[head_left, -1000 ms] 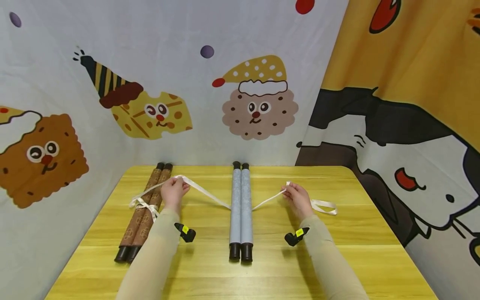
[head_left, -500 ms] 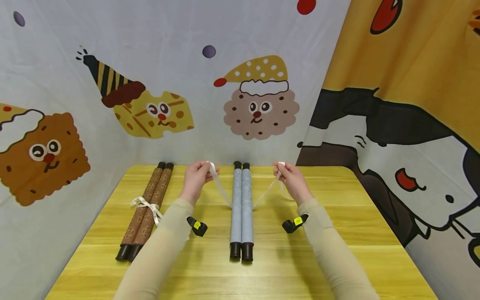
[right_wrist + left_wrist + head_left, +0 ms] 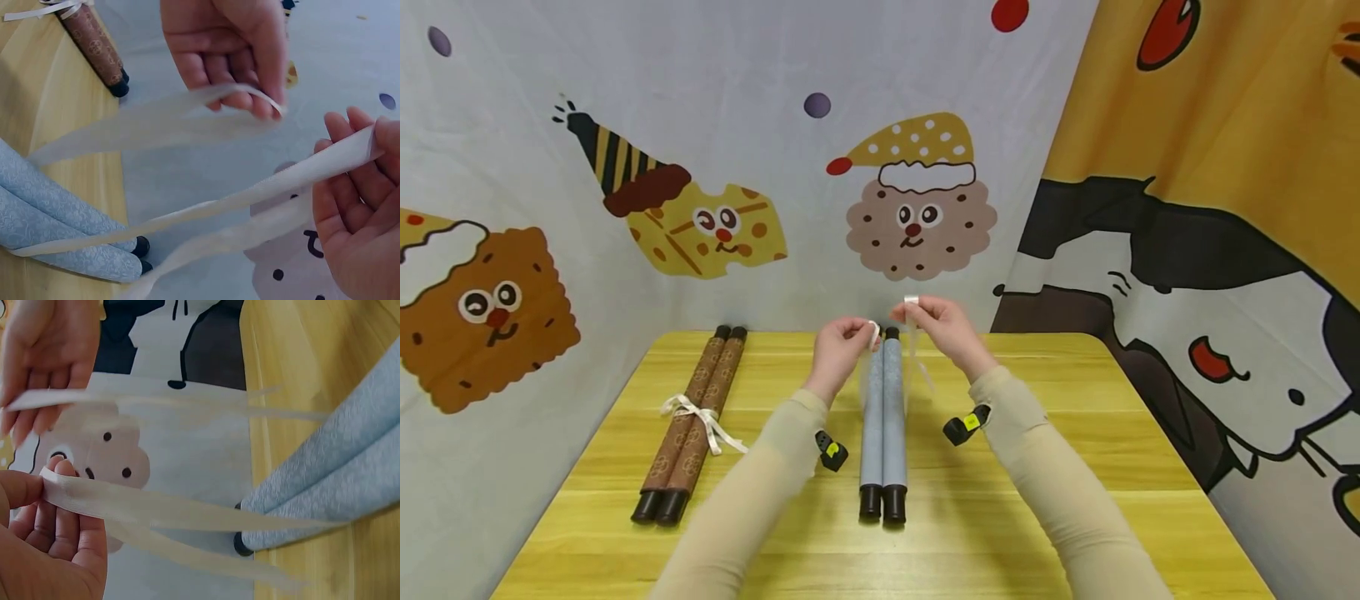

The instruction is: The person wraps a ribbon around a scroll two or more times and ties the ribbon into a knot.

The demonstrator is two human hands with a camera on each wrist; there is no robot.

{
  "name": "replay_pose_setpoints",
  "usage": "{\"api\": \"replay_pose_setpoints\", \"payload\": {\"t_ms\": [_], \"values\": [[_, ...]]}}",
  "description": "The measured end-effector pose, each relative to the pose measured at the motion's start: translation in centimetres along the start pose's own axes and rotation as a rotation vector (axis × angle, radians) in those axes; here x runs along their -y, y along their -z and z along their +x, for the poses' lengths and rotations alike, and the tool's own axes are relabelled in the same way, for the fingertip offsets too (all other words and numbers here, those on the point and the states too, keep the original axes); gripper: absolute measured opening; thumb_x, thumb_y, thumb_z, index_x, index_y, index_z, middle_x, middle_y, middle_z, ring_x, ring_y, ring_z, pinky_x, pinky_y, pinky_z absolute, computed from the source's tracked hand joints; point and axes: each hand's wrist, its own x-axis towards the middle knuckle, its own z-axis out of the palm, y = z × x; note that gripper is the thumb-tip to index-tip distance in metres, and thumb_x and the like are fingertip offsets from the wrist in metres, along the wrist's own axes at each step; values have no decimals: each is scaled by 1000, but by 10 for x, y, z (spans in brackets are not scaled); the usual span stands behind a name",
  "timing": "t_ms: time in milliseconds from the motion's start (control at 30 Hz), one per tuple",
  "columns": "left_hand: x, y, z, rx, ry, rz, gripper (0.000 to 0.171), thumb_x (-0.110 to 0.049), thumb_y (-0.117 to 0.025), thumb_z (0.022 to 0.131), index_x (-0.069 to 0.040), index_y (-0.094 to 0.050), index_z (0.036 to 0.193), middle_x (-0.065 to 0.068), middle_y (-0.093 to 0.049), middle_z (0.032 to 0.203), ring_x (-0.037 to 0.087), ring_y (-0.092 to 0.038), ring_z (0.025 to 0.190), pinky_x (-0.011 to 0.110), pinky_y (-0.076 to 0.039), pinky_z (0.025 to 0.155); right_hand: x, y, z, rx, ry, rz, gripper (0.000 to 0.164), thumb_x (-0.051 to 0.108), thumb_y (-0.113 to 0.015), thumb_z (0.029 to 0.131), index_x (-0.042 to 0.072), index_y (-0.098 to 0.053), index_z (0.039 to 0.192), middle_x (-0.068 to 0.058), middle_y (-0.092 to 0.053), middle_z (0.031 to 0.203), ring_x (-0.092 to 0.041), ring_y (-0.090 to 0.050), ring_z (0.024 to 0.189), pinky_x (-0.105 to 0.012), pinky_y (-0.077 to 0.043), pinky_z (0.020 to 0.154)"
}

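Note:
A light blue scroll point(image 3: 892, 433), rolled from both ends into two parallel rolls with dark end knobs, lies upright in the head view at the table's middle. A white ribbon point(image 3: 187, 509) runs from beneath it, with one end up to each hand. My left hand point(image 3: 841, 354) pinches one length between thumb and fingers, above the scroll's far left side. Opposite it, my right hand point(image 3: 947, 327) pinches the other length, slightly higher. Both ribbon lengths rise off the scroll, and their loose tails hang down from the fingers, as the right wrist view shows.
To the left lies a brown patterned scroll point(image 3: 677, 450), tied round its middle with a white ribbon bow point(image 3: 696, 410). The wooden table point(image 3: 1037, 517) ends at a cartoon-printed curtain point(image 3: 737, 308) behind and at the right.
Both hands have come inward and upward from either side, bringing the ribbon ends close together above the scroll. The ribbon lengths now stand steeper. The blue scroll stays in place.

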Motion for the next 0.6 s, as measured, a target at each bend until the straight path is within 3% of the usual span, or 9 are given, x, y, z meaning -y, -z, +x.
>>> {"api": "replay_pose_setpoints", "payload": {"t_ms": [133, 367, 600], "values": [[0, -9, 0, 5, -27, 80, 18, -15, -67, 95, 1, -74, 97, 10, -72, 89, 16, -64, 81, 28, -51, 75, 4, -7, 2, 43, 10, -12, 32, 31, -55, 103, 8, -72, 116, -5, -70, 117, -20, -59, 118, -44, -41, 105], [0, -21, -3, 22, -62, 92, 17, -11, -66, 95, 4, -74, 97, 11, -72, 89, 20, -66, 82, 29, -54, 74, 8, -12, 6, 66, 38, -14, 31, 29, -56, 103, 7, -73, 116, -5, -70, 119, -20, -58, 120, -44, -40, 106], [-3, -23, -10, 144, -106, 159, 18, -13, -63, 97, 0, -75, 102, 8, -73, 92, 19, -65, 88, 32, -53, 76, 7, -12, 11, 86, 40, -31, 31, 28, -55, 103, 6, -73, 116, -7, -70, 118, -22, -58, 120, -43, -43, 102]]}}
